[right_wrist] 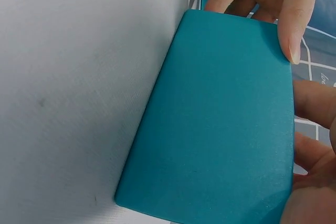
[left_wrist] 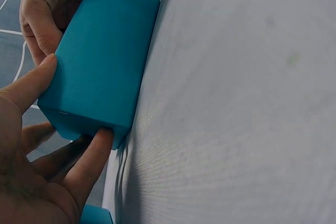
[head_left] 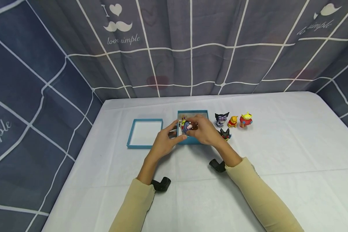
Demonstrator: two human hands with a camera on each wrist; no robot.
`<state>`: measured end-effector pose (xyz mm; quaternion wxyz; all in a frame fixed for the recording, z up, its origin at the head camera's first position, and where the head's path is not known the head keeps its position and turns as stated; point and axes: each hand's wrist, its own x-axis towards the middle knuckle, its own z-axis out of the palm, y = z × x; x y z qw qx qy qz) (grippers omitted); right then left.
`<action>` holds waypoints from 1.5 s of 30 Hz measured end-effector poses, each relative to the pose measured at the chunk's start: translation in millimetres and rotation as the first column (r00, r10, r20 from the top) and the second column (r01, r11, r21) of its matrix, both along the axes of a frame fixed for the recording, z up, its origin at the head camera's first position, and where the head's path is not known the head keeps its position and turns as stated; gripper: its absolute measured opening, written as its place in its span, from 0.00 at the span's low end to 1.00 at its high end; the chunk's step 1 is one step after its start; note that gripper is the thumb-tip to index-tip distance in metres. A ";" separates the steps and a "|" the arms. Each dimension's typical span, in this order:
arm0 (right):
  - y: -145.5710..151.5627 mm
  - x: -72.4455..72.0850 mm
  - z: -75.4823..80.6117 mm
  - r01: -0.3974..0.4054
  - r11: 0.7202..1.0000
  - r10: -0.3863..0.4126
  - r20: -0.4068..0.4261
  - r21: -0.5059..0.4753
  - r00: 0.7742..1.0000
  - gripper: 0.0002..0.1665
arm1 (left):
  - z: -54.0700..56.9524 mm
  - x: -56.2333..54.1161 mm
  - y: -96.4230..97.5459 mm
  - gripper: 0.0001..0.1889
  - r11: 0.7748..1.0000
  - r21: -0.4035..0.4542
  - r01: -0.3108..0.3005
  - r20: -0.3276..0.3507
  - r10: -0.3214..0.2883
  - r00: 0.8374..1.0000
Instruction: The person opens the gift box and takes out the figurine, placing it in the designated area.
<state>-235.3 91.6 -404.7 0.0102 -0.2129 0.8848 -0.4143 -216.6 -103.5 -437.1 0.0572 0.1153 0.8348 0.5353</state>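
Note:
A teal box (head_left: 195, 140) stands in the middle of the table, with a few small figurines inside, among them a yellow one (head_left: 183, 122). My left hand (head_left: 163, 143) holds the box at its left front corner, thumb on the front wall and fingers along the side, as the left wrist view shows. Over the box, my right hand (head_left: 206, 130) pinches a blue-grey figurine (head_left: 187, 127) inside the rim. The front wall (right_wrist: 215, 119) hides that figurine in the right wrist view.
Left of the box lies a teal-rimmed lid (head_left: 139, 147) with a white inside. To the right stand several figurines: a black-and-purple one (head_left: 221, 119), a yellow bear (head_left: 233, 121), a red-and-yellow one (head_left: 246, 120), and a black-eared one (head_left: 225, 134).

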 end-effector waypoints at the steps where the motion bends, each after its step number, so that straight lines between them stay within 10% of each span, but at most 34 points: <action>1: 0.4 0.0 0.1 0.001 1.000 -0.001 0.006 -0.005 1.000 0.29 | 0.2 -0.2 0.2 0.40 1.000 -0.001 0.000 0.000 0.000 1.000; 45: 5.0 2.4 -7.8 0.011 0.966 -0.001 0.040 -0.259 0.999 0.25 | 1.2 -1.2 -0.3 0.40 1.000 -0.011 0.008 0.009 -0.008 1.000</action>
